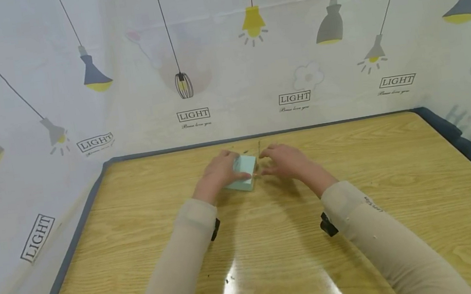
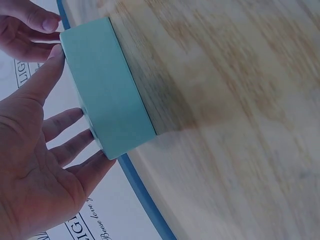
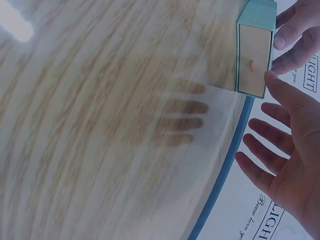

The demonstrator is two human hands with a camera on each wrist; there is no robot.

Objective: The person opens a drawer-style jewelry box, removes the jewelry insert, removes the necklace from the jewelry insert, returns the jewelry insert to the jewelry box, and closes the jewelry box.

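Observation:
A small mint-green drawer box (image 1: 245, 165) lies on the wooden table near its far edge. My left hand (image 1: 220, 172) holds it from the left, thumb at the near right corner and fingers over the far part. The left wrist view shows a plain long side of the box (image 2: 105, 90). In the right wrist view, the pale drawer front (image 3: 253, 45) carries a small orange ribbon pull (image 3: 254, 68). Just right of that front hovers my right hand (image 1: 286, 161), fingers spread and loosely bent, nothing visible in its grasp. Its thumb tip appears close to the box corner; contact is unclear.
The wood-grain table (image 1: 397, 171) has a dark blue edge (image 1: 165, 150). Behind and beside it hangs a white cloth (image 1: 228, 89) printed with lamps and words. Small dark specks (image 1: 228, 279) dot the near tabletop. Black wrist straps (image 1: 328, 225) show under the sleeves.

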